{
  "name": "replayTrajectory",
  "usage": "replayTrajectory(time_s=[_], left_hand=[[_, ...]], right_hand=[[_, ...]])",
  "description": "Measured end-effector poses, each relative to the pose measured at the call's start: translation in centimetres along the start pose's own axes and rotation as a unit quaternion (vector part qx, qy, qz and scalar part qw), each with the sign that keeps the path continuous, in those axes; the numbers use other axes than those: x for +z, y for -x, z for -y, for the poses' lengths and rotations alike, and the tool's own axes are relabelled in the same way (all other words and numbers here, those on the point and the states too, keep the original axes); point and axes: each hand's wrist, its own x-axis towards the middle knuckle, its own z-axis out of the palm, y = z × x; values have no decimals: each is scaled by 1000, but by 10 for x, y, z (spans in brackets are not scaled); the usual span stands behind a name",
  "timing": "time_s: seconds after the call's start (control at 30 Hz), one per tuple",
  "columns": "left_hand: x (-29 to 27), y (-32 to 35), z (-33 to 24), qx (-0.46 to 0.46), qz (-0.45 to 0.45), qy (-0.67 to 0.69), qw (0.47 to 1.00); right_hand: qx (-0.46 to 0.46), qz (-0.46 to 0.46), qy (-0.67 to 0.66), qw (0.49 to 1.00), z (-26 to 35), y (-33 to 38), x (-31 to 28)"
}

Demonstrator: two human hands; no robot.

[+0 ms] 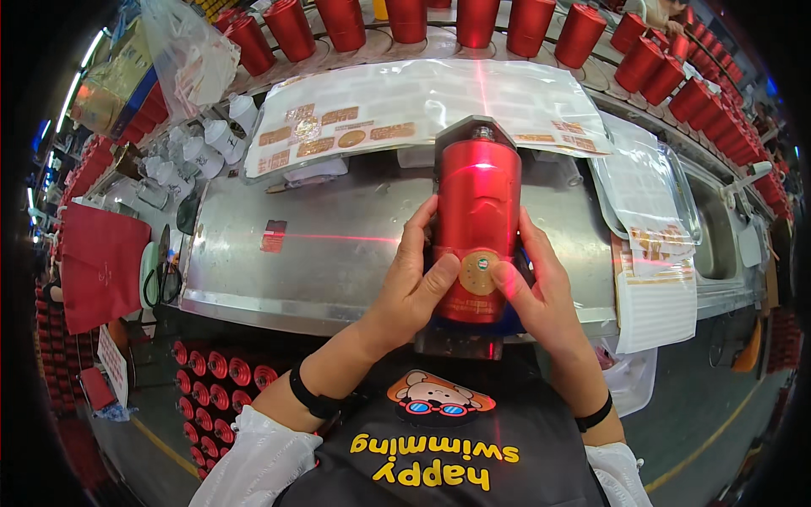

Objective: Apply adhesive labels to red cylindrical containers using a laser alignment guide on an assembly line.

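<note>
A shiny red canister with a narrow metal neck lies in front of me, its neck end pointing away, on a dark holder at the front of the steel table. On its near part sits a round gold sticker. My left hand wraps the left side, thumb pressed at the sticker's left edge. From the other side my right hand grips the canister, its thumb on the sticker's right edge. Fingers under the canister are hidden. Red laser lines cross the canister and the table.
Sheets of gold stickers cover the back of the steel table; more sheets hang at right, beside a sink. Red canisters line a curved conveyor behind. Clear plastic cups and a dark red bag are at left.
</note>
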Motion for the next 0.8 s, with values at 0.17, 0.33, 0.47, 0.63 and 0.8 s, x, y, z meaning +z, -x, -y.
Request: replayTrajectory(time_s=[0.17,0.33,0.47,0.63,0.8], left_hand=[[0,-1,-6,-20,4,8,1000],[-12,6,7,-2,26,-7,1000],[-23,12,8,50,92,-204,973],[-17,14,11,81,36,-413,906],[-18,16,-5,155,-1,-460,875]], right_hand=[[11,4,-24,1000,0,0,-4],[-36,-123,30,991,10,1,-16],[-6,-41,27,999,54,-7,-31],[-231,-130,265,927,33,-31,-29],[-218,79,109,967,51,-3,-28]])
